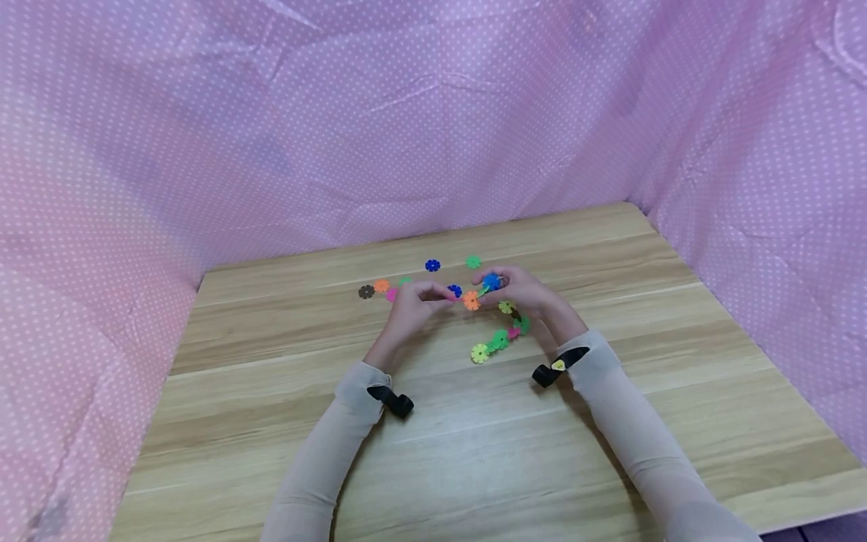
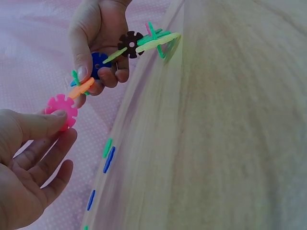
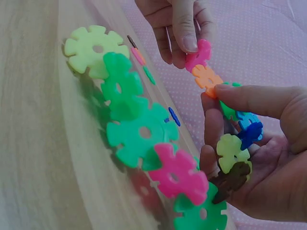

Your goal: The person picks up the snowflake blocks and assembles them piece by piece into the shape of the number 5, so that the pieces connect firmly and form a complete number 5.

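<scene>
My left hand point(image 1: 411, 307) pinches a pink notched plastic disc point(image 2: 61, 108) between thumb and fingers. The pink disc meets the edge of an orange disc point(image 3: 206, 79); whether their notches are locked is not clear. With thumb and curled fingers, my right hand point(image 1: 527, 292) grips a chain of interlocked discs near that orange end. Past the orange come green, a light blue disc point(image 3: 248, 120), dark blue, yellow-green and a dark brown disc point(image 3: 232, 182). The chain bends down toward me through green and pink discs to a pale yellow disc point(image 1: 479, 354) at its other end.
Loose discs lie on the wooden table point(image 1: 433, 452) beyond my hands: a blue disc point(image 1: 433, 265), a green disc point(image 1: 473, 262), a dark disc point(image 1: 366, 291) and an orange disc point(image 1: 382, 285) among them. Pink dotted cloth point(image 1: 406, 135) hangs behind and at both sides.
</scene>
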A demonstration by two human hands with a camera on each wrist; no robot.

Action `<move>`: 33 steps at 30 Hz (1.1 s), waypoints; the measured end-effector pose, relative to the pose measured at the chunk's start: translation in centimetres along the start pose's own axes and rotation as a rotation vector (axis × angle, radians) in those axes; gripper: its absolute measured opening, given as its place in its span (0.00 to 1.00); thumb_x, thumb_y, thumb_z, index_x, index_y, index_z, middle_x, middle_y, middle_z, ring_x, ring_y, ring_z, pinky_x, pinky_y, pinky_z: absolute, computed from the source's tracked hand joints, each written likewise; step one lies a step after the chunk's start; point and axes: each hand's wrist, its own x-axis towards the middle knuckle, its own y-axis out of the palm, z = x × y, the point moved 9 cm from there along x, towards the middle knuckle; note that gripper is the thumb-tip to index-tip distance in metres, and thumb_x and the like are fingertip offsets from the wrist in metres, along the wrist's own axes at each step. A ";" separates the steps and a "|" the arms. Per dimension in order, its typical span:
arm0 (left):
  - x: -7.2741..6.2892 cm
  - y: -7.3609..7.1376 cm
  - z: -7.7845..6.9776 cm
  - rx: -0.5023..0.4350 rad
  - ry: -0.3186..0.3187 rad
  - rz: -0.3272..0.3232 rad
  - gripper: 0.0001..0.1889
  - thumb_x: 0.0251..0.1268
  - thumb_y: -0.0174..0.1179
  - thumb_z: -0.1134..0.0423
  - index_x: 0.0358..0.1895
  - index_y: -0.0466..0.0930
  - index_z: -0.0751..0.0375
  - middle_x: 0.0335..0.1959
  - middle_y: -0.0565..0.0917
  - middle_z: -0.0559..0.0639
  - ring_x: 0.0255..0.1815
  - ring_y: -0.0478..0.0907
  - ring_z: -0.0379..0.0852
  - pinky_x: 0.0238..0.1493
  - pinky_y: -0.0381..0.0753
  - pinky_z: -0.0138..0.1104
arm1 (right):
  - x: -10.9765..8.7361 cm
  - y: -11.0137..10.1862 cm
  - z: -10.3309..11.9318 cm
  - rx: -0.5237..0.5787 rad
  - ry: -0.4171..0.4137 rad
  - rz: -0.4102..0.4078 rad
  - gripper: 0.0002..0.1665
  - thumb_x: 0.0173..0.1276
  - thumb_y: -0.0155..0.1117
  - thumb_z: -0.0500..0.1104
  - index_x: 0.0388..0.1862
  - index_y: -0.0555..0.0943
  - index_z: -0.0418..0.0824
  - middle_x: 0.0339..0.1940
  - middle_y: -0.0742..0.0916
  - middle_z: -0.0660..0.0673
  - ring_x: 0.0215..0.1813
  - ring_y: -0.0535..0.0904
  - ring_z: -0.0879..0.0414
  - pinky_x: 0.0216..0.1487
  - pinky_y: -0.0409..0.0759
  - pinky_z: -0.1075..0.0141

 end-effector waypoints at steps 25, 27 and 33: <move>-0.3 -0.5 0.0 -0.022 -0.038 -0.013 0.02 0.63 0.72 0.65 0.37 0.91 0.55 0.38 0.91 0.49 0.43 0.88 0.48 0.45 0.86 0.33 | -0.2 -0.2 -0.1 0.119 0.011 -0.013 0.29 0.65 0.71 0.32 0.64 0.73 0.27 0.35 0.87 0.54 0.43 0.82 0.58 0.52 0.82 0.65; -0.3 -0.7 -0.1 -0.007 -0.033 -0.025 0.02 0.63 0.72 0.65 0.37 0.91 0.54 0.38 0.91 0.49 0.43 0.88 0.47 0.45 0.87 0.33 | -0.2 -0.3 0.0 0.113 0.008 -0.016 0.30 0.65 0.71 0.33 0.64 0.73 0.28 0.36 0.87 0.55 0.44 0.81 0.59 0.54 0.80 0.63; -0.3 -0.6 -0.4 0.000 -0.013 -0.016 0.03 0.62 0.72 0.67 0.37 0.91 0.56 0.39 0.91 0.50 0.43 0.87 0.44 0.48 0.87 0.34 | -0.2 -0.2 0.1 0.111 0.010 -0.024 0.28 0.65 0.71 0.32 0.62 0.75 0.28 0.37 0.87 0.53 0.45 0.81 0.57 0.54 0.81 0.63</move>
